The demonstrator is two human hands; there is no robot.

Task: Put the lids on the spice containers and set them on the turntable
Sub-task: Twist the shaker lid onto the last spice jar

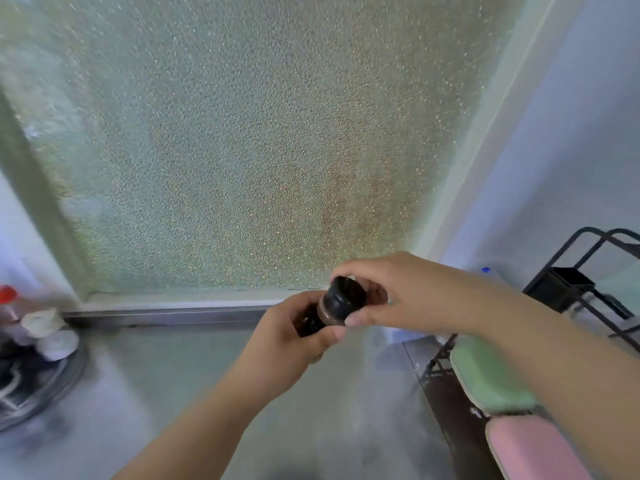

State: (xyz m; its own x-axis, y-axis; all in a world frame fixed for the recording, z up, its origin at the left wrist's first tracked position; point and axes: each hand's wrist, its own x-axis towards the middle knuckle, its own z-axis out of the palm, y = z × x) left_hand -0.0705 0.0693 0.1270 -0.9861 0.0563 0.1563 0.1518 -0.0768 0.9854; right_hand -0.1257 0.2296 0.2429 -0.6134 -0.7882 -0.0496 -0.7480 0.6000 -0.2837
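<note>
A dark spice container (317,322) is held tilted in mid-air in front of the frosted window. My left hand (294,337) grips its body from below. A black lid (346,297) sits at the container's mouth, and my right hand (388,292) pinches it from above and the side. At the far left a metal turntable (48,386) carries several containers, two with white lids (43,322) and one bottle with a red cap (7,294). The view is blurred.
A grey counter (173,393) runs under my arms. The frosted glass window (242,150) fills the back. On the right stand a black wire rack (568,289), a green pad (488,372) and a pink pad (533,448).
</note>
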